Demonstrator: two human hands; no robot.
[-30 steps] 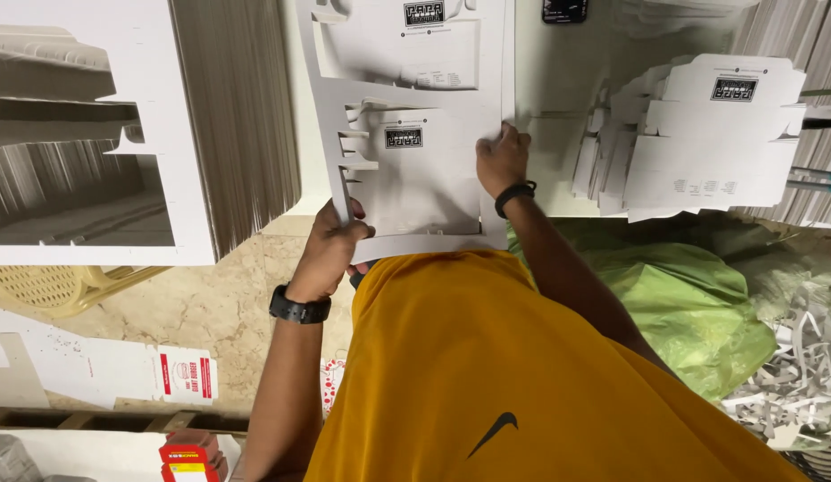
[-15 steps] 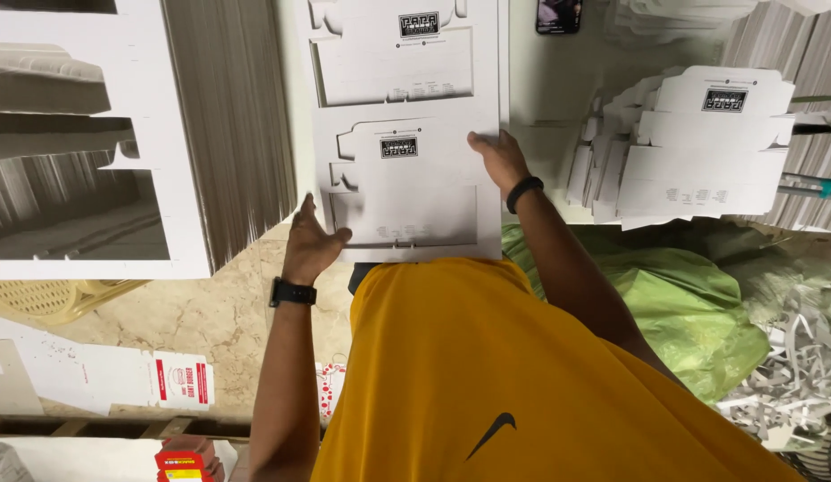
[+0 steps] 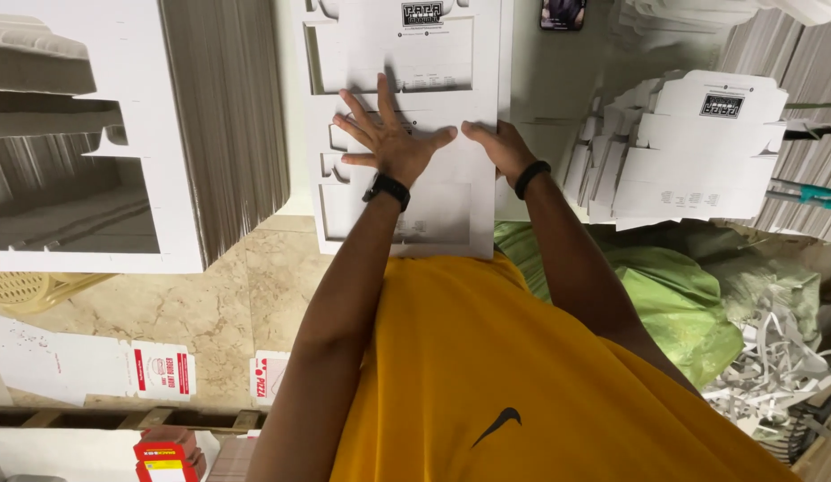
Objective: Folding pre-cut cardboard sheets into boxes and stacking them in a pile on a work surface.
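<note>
A person in a yellow shirt point(image 3: 513, 375) presses the left hand point(image 3: 390, 136), fingers spread flat, on a white die-cut cardboard sheet point(image 3: 433, 187) lying atop a stack. The right hand point(image 3: 494, 143) rests open at the sheet's right edge. Punched-out box blanks point(image 3: 692, 152) are piled to the right.

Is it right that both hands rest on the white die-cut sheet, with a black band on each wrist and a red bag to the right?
Not quite: the bag is green, not red, as the head view shows. The rest holds: the left hand and right hand rest on the white die-cut sheet, a black band on each wrist.
</note>
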